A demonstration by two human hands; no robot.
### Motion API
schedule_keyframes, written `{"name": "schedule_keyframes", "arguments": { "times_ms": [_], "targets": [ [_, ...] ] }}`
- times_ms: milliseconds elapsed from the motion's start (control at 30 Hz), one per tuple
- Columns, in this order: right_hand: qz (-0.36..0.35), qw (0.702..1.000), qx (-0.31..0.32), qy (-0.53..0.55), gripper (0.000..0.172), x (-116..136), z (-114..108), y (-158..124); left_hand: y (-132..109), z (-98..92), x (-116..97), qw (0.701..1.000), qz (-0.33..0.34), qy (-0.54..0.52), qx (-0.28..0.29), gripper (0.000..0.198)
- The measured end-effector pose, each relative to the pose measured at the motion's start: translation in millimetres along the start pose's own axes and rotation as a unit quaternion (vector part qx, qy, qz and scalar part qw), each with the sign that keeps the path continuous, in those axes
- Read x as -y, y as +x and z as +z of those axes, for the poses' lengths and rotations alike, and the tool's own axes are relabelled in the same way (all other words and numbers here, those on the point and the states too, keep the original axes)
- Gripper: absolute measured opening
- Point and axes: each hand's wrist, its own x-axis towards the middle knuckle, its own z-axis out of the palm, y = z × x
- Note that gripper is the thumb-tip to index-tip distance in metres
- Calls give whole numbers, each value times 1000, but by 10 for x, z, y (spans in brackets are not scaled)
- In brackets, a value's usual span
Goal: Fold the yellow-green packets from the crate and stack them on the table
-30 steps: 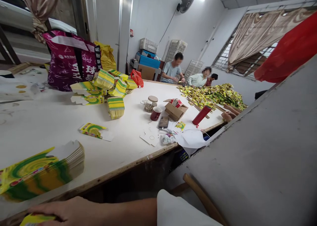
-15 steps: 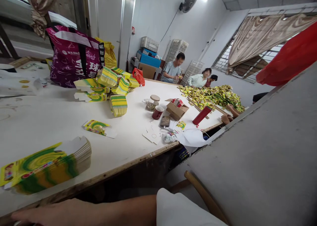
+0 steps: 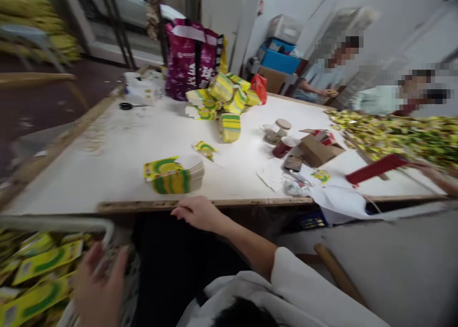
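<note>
My left hand (image 3: 100,286), blurred, is at the near rim of a white crate (image 3: 107,227) on the lower left. Its thumb and fingers are spread, with nothing visible between them. Inside the crate are several yellow-green packets (image 3: 46,262). My right hand (image 3: 198,213) rests at the wooden front edge of the table (image 3: 243,202), fingers loosely bent and holding nothing that I can see. Just beyond it lies a fanned stack of flat yellow-green cartons (image 3: 171,181). A single carton (image 3: 204,149) lies farther back.
Bundled cartons (image 3: 229,127) sit before a purple bag (image 3: 184,64). To the right are a jar (image 3: 274,135), a maroon mug (image 3: 283,147), a cardboard box (image 3: 317,149) and a red cylinder (image 3: 375,168), with another person's hand near it. Co-workers sit behind a packet heap (image 3: 404,133).
The view has swung left and down, bringing the crate and my left hand into sight. My right hand stays by the table edge. The red cylinder is tilted lower, another person's arm beside it.
</note>
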Motion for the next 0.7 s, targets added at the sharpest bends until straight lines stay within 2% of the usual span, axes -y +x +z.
{"name": "schedule_keyframes", "arguments": {
  "times_ms": [67,133,200,267,333,367,467,567,633,700],
  "targets": [
    [2,999,-47,2,15,-9,-108,-6,10,-61,44,999,-31,-11,14,66],
    [-7,995,-101,1,9,-2,-270,33,43,-55,-8,999,-27,-36,21,62],
    [-15,988,-155,-16,10,36,-454,127,95,7,-154,998,8,-57,6,56],
    [-22,981,-184,-53,12,97,-612,283,153,121,-367,994,48,-94,-28,48],
    [-20,979,-174,-106,14,162,-700,485,193,275,-604,981,70,-172,-58,42],
    [-11,977,-156,-143,16,190,-712,591,199,356,-713,972,71,-219,-56,38],
    [50,960,-92,-259,29,218,-637,859,152,557,-909,947,48,-318,6,36],
    [91,946,-53,-305,35,141,-501,978,67,644,-868,944,8,-326,58,37],
    [96,945,-49,-309,35,61,-439,983,37,646,-769,946,-31,-316,60,38],
    [97,943,-51,-314,38,1,-413,963,42,630,-679,946,-57,-316,39,39]
  ]
}}
